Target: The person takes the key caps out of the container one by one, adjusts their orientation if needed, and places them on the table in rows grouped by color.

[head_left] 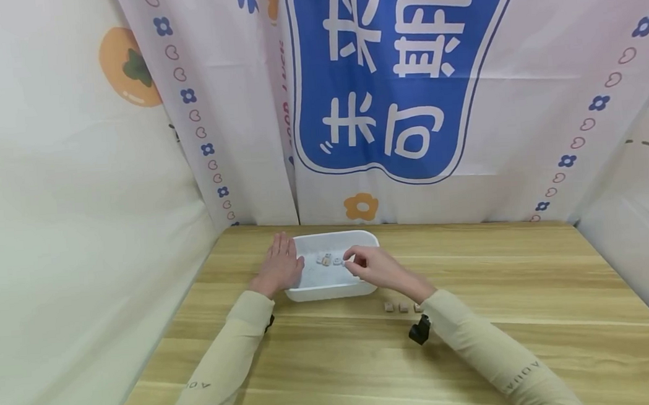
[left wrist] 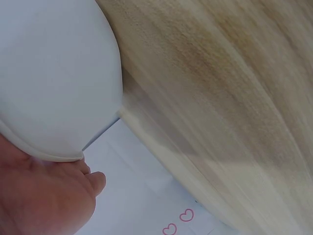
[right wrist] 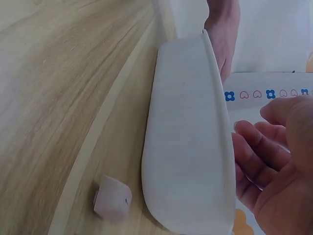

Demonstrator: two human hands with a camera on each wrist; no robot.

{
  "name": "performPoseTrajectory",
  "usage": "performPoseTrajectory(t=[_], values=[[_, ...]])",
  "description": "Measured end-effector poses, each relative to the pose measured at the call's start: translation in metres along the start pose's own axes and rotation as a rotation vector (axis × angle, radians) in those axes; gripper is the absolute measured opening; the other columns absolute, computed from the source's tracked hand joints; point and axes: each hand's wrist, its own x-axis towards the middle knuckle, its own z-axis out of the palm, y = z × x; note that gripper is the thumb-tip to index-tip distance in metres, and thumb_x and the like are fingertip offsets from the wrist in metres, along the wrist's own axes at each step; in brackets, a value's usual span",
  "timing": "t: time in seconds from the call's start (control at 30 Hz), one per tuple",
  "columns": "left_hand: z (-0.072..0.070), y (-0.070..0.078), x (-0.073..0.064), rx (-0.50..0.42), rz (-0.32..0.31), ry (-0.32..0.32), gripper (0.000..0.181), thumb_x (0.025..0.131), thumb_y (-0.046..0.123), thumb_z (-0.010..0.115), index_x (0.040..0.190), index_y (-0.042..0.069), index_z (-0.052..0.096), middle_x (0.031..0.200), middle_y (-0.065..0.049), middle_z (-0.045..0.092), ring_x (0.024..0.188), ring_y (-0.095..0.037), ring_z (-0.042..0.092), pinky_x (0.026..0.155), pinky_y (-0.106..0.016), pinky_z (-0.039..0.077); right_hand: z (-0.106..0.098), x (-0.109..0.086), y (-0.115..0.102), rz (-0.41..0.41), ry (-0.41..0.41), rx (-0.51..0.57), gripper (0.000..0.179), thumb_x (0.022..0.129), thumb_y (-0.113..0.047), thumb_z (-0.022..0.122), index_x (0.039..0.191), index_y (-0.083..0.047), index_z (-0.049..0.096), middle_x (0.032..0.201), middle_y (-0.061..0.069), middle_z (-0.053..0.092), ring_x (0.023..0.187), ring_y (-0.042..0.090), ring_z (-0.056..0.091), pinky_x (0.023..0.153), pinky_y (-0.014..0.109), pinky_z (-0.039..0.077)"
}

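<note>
A white plastic tub (head_left: 332,292) stands on the wooden table, with several small pale keycaps (head_left: 326,260) lying inside it. My left hand (head_left: 279,267) rests along the tub's left rim, fingers straight and thumb over the edge; its palm (left wrist: 44,196) meets the rim in the left wrist view. Over the tub's right side reaches my right hand (head_left: 379,267), fingers bent, fingertips close to the keycaps. In the right wrist view, the thumb and forefinger of this hand (right wrist: 274,166) stand apart, and I see nothing between them.
In front of the tub's right end, a short row of keycaps (head_left: 403,307) lies on the wooden table (head_left: 334,363), partly behind the right forearm. One keycap (right wrist: 112,198) shows beside the tub wall. A printed curtain (head_left: 240,108) hangs behind the table's far edge.
</note>
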Motion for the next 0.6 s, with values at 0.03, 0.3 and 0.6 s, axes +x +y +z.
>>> performPoseTrajectory(t=[0.03, 0.3, 0.6], values=[[0.0, 0.0, 0.0, 0.003, 0.0, 0.0, 0.069, 0.105, 0.038, 0.026, 0.155, -0.006, 0.005, 0.162, -0.023, -0.013, 0.152, -0.037, -0.009, 0.126, -0.05, 0.005, 0.001, 0.002, 0.0, -0.007, 0.001, -0.003, 0.019, 0.097, -0.022, 0.06, 0.111, -0.013, 0.068, 0.071, -0.006, 0.064, 0.06, 0.005, 0.055, 0.054, 0.02, 0.048], [-0.002, 0.0, 0.0, 0.005, 0.004, -0.003, 0.069, 0.105, 0.036, 0.026, 0.154, -0.008, 0.004, 0.162, -0.025, -0.012, 0.152, -0.039, -0.01, 0.126, -0.052, 0.005, 0.014, 0.014, 0.003, -0.01, -0.007, 0.022, 0.023, 0.096, -0.019, 0.061, 0.116, -0.009, 0.065, 0.071, -0.004, 0.065, 0.057, 0.005, 0.053, 0.051, 0.02, 0.047], [-0.002, 0.0, -0.001, 0.009, 0.004, 0.001, 0.068, 0.106, 0.036, 0.026, 0.154, -0.007, 0.006, 0.162, -0.024, -0.011, 0.152, -0.038, -0.009, 0.126, -0.051, 0.006, 0.025, 0.029, 0.006, 0.032, -0.027, 0.029, 0.028, 0.095, -0.017, 0.061, 0.12, -0.004, 0.063, 0.073, -0.002, 0.065, 0.059, 0.006, 0.055, 0.054, 0.02, 0.048]])
